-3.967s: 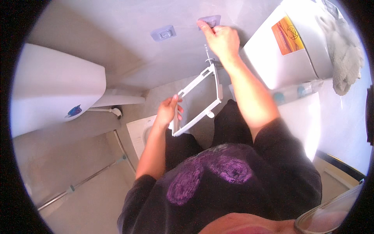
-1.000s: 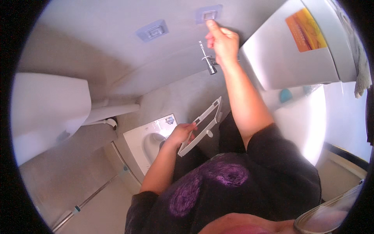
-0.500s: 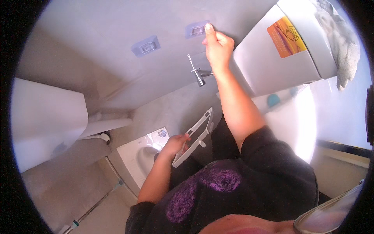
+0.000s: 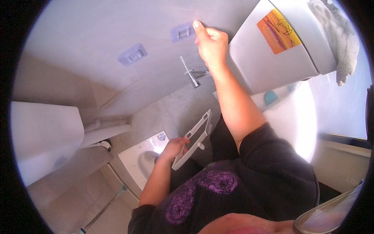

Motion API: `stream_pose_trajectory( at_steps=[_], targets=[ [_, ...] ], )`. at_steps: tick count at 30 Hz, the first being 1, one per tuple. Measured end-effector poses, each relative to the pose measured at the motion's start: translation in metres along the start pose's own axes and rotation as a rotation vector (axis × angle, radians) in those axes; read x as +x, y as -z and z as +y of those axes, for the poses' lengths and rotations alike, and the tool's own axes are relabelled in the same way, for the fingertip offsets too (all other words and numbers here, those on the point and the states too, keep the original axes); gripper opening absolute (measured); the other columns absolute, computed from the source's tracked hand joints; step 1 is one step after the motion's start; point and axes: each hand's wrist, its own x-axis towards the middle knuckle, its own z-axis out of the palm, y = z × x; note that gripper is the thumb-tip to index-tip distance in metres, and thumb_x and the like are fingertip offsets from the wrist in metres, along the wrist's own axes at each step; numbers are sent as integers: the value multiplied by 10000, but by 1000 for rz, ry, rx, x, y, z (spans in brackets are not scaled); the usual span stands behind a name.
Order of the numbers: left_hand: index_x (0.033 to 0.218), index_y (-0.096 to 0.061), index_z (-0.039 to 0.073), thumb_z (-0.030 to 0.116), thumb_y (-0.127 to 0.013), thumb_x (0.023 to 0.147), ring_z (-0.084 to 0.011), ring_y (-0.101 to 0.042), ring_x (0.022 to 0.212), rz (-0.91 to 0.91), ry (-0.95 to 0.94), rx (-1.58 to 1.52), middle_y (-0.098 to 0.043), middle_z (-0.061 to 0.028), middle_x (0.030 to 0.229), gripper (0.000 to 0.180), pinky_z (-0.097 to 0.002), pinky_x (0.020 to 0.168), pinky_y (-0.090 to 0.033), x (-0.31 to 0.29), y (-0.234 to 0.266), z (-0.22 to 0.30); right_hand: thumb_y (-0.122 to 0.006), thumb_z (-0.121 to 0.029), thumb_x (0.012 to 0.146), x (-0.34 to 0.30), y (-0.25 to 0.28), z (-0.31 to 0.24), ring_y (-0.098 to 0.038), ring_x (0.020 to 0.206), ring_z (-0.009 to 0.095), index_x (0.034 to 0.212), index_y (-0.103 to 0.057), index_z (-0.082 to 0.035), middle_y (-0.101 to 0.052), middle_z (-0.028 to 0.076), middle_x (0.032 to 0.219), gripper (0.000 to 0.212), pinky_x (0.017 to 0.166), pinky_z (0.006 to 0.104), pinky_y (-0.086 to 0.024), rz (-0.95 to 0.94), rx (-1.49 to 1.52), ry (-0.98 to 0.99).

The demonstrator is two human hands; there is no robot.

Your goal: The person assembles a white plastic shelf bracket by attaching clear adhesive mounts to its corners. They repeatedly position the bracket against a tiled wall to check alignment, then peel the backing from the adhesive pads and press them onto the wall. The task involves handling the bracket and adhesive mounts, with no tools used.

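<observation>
My left hand (image 4: 174,148) is closed on a white plastic rack frame (image 4: 201,146), a long open rectangle with a round knob on its side, held tilted low in front of my body. My right hand (image 4: 213,45) is raised to the grey wall, fingers curled in and thumb stretched up against the right edge of a clear adhesive hook pad (image 4: 183,32). A second adhesive hook pad (image 4: 133,55) is stuck to the wall, farther left and slightly lower. Whether the thumb presses or only rests there, I cannot tell.
A chrome tap-like fitting (image 4: 193,79) juts from the wall below my right hand. To the right stands a white boxy tank (image 4: 269,70) with an orange label and a grey cloth (image 4: 344,54). A white basin-like fixture (image 4: 46,136) is at left, a squat toilet (image 4: 132,160) below.
The view has shifted, so the wall pads and the tank sit farther left. My right thumb has slid from the pad's face to its right edge. The left hand keeps the rack frame.
</observation>
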Motion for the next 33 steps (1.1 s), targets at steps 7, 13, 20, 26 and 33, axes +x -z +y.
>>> stream_pose_trajectory(
  at_steps=[7, 13, 20, 26, 33],
  targets=[
    [912, -632, 13, 401, -501, 892, -152, -523, 496, 9, -31, 50, -566, -57, 593, 410, -290, 501, -418, 4, 2, -8, -639, -354, 819, 3, -3, -1, -372, 391, 68, 480, -523, -8, -401, -13, 387, 498, 386, 269, -307, -13, -142, 128],
    [926, -653, 26, 434, -507, 884, -136, -536, 514, 18, -40, 47, -583, -45, 603, 436, -278, 501, -420, 6, 0, -7, -634, -372, 824, -10, 2, 4, -384, 395, 63, 483, -537, -17, -441, 9, 397, 502, 387, 273, -313, 20, -161, 151],
    [963, -627, 16, 400, -502, 896, -150, -515, 475, -13, 19, -55, -560, -49, 577, 409, -288, 465, -409, -4, -1, 0, -500, -464, 872, -63, -78, 12, -523, 406, 262, 477, -564, -40, -509, 96, 418, 583, 445, 354, -407, -320, -229, 101],
    [965, -619, 12, 407, -489, 901, -157, -502, 452, -8, 34, -40, -560, -59, 573, 421, -288, 463, -412, 0, -3, -5, -484, -440, 885, -56, -91, 18, -526, 393, 254, 467, -562, -41, -507, 100, 408, 583, 447, 352, -408, -253, -153, 67],
    [987, -612, 8, 403, -484, 902, -159, -504, 443, -12, 15, -11, -561, -70, 575, 424, -290, 477, -416, 4, -2, -5, -520, -413, 882, -56, -94, 38, -448, 379, 136, 459, -536, -27, -429, 33, 377, 573, 415, 293, -354, -245, -135, 116]
  ],
)
